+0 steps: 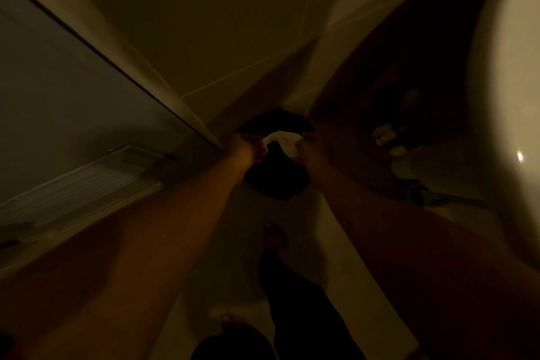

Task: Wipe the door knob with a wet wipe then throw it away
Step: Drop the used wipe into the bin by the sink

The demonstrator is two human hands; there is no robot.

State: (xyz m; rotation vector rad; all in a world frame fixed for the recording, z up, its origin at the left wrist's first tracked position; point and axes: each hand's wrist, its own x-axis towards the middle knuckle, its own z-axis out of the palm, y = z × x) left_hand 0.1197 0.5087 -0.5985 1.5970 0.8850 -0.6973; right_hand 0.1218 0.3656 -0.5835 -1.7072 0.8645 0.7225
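Note:
The scene is dim. Both my arms reach down over a black bin (pixel 277 181) that stands on the floor by the wall. The white wet wipe (pixel 283 140) is stretched over the bin's opening, held at both ends. My left hand (pixel 247 147) pinches its left end and my right hand (pixel 311 149) pinches its right end. No door knob shows in this view.
A pale door edge or frame (pixel 140 67) runs diagonally on the left, with a vent-like panel (pixel 96 181) below it. A large white basin (pixel 508 114) bulges at the right. Small items (pixel 388 137) lie in shadow beneath it. My feet (pixel 274 240) stand below the bin.

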